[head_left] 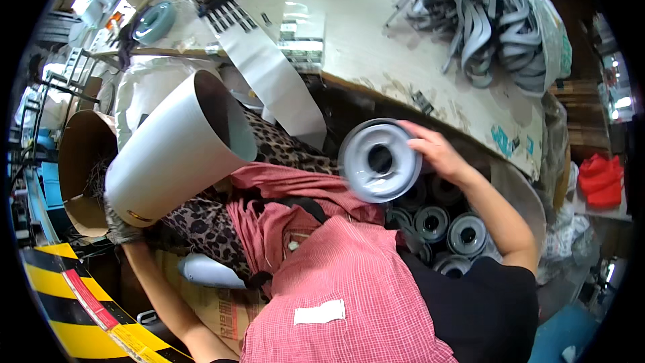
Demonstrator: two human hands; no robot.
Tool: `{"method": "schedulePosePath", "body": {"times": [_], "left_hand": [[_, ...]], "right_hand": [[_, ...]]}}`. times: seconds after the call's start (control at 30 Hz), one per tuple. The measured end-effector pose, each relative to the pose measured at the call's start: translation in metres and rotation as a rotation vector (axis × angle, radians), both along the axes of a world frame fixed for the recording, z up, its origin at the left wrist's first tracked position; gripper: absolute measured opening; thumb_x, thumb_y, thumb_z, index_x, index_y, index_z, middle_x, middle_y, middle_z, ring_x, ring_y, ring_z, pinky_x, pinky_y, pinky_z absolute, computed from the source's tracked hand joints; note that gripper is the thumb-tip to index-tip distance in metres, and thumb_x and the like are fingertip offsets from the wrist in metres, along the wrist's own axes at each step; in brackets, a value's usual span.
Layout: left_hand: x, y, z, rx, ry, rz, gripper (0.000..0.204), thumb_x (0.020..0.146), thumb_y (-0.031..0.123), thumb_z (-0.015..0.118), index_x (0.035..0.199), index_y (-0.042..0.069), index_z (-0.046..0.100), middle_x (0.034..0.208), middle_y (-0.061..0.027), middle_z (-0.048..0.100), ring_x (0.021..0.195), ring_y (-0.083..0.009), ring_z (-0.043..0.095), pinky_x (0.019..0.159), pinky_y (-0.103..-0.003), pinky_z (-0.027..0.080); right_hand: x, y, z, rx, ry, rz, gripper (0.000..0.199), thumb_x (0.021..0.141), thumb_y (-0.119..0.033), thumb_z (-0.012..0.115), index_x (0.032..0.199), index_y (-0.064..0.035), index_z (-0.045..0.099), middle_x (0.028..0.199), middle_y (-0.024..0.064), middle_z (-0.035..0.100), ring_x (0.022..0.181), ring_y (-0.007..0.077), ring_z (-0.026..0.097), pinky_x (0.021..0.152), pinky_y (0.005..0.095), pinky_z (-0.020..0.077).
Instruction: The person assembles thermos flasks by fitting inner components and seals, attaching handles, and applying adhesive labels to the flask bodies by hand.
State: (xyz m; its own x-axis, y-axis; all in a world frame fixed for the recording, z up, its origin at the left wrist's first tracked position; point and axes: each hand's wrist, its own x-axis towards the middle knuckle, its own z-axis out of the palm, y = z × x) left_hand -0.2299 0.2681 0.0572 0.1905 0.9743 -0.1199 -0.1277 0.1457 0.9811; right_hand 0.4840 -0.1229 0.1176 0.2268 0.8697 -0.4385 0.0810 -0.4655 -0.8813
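Grey cylinder (pixel 171 151), left of centre — likely light, stiff, slick; take by rim. Left hand (pixel 121 228) at lower end, finger closure hidden. Right hand (pixel 437 153): fingers pinching edge of grey ring (pixel 361 173), mid-frame — probably rigid.

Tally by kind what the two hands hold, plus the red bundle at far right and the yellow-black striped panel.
Pale tube, left hand: 1
Grey ring-shaped part, right hand: 1
Red bundle: 1
Striped panel: 1
Total: 4
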Motion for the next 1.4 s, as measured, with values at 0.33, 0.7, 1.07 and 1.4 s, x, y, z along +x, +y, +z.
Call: {"method": "schedulePosePath", "body": {"times": [0.33, 0.7, 1.07, 1.4], "left_hand": [[0.045, -0.145, -0.024, -0.021, -0.203, 0.268, 0.054, 0.094, 0.036, 0.064, 0.136, 0.003, 0.056, 0.142, -0.0125, 0.056, 0.124, -0.0237, 0.057, 0.103, -0.039, 0.048], [0.129, -0.168, -0.030, 0.757, 1.433, 0.226, 0.040, 0.093, 0.028, 0.058, 0.124, 0.003, 0.063, 0.124, -0.0137, 0.066, 0.116, -0.0305, 0.060, 0.100, -0.040, 0.048], [0.209, -0.170, -0.021, 0.962, 1.146, 0.292, 0.024, 0.098, 0.018, 0.054, 0.115, 0.004, 0.061, 0.115, -0.0120, 0.064, 0.106, -0.0252, 0.062, 0.092, -0.037, 0.050], [0.145, -0.182, 0.209, 1.329, 0.492, 0.051, 0.041, 0.100, 0.036, 0.040, 0.124, 0.004, 0.048, 0.131, -0.0256, 0.054, 0.114, -0.0441, 0.058, 0.097, -0.062, 0.053]], "right_hand": [[-0.124, 0.044, -0.082, 0.896, -0.489, 0.686, 0.053, 0.090, -0.032, 0.065, 0.139, -0.0122, 0.060, 0.120, 0.0124, 0.056, 0.108, 0.0309, 0.057, 0.097, 0.0447, 0.0456], [-0.119, 0.106, -0.002, 1.172, -0.155, -0.488, 0.069, 0.107, -0.052, 0.037, 0.140, 0.0082, 0.046, 0.126, 0.0195, 0.058, 0.107, 0.0265, 0.059, 0.100, 0.0400, 0.0459], [-0.127, 0.107, 0.059, 1.390, -0.819, 0.156, 0.044, 0.102, -0.041, 0.047, 0.127, -0.0074, 0.059, 0.110, 0.0196, 0.058, 0.094, 0.0316, 0.056, 0.089, 0.0515, 0.0504], [-0.167, 0.126, -0.033, 0.365, 0.366, -0.033, 0.052, 0.108, -0.044, 0.042, 0.136, -0.0021, 0.055, 0.127, 0.0099, 0.063, 0.113, 0.0183, 0.058, 0.100, 0.0342, 0.0464]]}}
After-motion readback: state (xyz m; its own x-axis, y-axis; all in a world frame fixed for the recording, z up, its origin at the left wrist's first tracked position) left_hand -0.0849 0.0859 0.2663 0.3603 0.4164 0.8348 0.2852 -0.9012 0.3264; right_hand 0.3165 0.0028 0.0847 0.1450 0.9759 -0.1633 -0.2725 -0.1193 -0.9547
